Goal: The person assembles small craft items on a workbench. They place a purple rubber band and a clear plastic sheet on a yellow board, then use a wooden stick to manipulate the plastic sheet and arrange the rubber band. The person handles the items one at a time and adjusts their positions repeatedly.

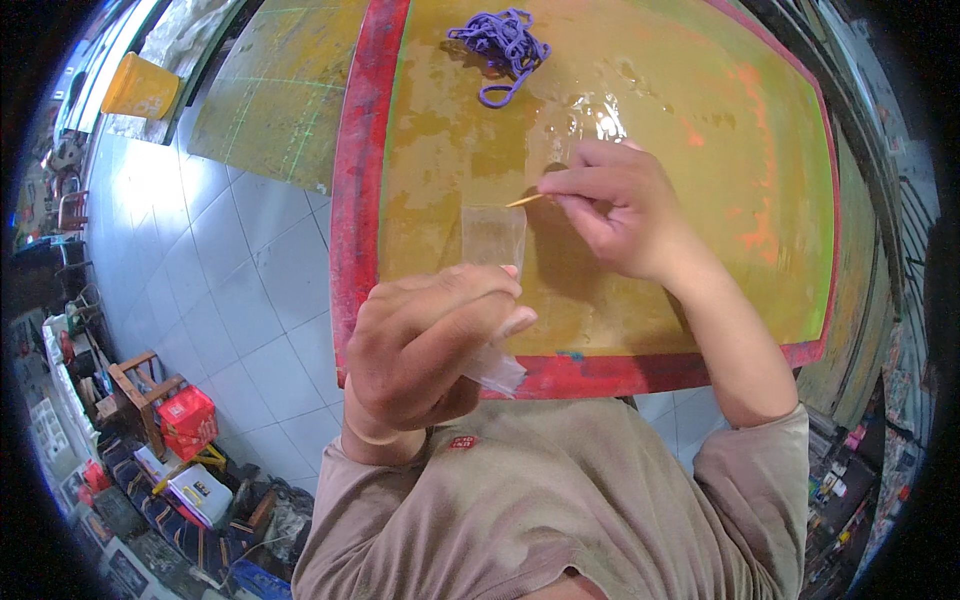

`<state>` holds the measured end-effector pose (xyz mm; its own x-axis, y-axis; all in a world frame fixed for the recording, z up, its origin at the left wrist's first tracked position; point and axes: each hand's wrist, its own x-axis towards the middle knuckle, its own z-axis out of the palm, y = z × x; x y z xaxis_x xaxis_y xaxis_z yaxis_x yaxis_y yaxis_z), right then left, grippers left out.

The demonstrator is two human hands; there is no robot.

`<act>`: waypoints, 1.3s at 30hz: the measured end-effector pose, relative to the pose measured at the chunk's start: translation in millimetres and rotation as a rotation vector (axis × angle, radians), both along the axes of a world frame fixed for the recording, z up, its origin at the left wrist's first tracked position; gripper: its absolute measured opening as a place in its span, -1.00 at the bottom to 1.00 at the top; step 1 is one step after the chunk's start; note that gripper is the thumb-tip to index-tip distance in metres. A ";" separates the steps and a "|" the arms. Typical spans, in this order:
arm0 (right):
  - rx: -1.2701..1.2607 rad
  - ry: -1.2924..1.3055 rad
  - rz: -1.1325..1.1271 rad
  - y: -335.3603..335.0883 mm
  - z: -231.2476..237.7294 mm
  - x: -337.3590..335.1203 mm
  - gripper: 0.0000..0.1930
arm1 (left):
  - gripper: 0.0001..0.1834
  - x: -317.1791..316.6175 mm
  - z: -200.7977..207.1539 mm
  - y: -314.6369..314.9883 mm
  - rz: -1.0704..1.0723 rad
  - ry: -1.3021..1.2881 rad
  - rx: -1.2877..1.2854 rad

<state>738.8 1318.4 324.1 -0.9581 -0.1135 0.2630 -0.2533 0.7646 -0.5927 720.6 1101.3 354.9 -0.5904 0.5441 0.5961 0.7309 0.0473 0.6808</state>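
My left hand [432, 335] is closed around a small clear plastic bag [493, 238]. The bag's flat upper part stands up above my fingers, and a crumpled end sticks out below them. In a pinch, my right hand [622, 212] holds a thin wooden toothpick [525, 201]. Its tip points left and sits at the bag's upper right corner; whether it touches the plastic I cannot tell. Both hands are over a yellow-brown panel [600, 310] with a red border, which looks like a printing screen.
A tangled purple cord [505, 45] lies on the far part of the panel, near wet shiny patches. Beyond its left side is another yellowish board [270, 100] with green lines. A yellow bucket [142, 88] stands far left. A red box [187, 422] and a wooden stool [143, 395] are lower left.
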 end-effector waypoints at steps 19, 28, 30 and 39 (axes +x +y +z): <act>0.265 0.056 0.136 19.6 -2.5 -118.5 -0.70 | -0.75 -1.8 1.9 -5.0 -0.068 -0.017 -0.058; 0.017 0.067 0.294 -14.3 -0.5 -54.2 -0.76 | -0.67 0.2 5.2 -5.1 -0.084 -0.021 -0.116; 0.055 0.122 0.266 -13.8 -1.3 -68.2 -0.77 | -0.68 0.0 7.0 -4.1 -0.080 -0.018 -0.122; 0.162 -0.098 0.255 -17.8 14.5 -53.4 -0.81 | -0.67 -0.1 -1.4 -2.9 -0.102 -0.038 -0.071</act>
<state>685.4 1300.6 338.5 -0.9131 -0.3866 0.1298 -0.3971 0.7702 -0.4991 720.5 1098.4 353.5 -0.5514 0.6422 0.5324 0.7084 0.0233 0.7054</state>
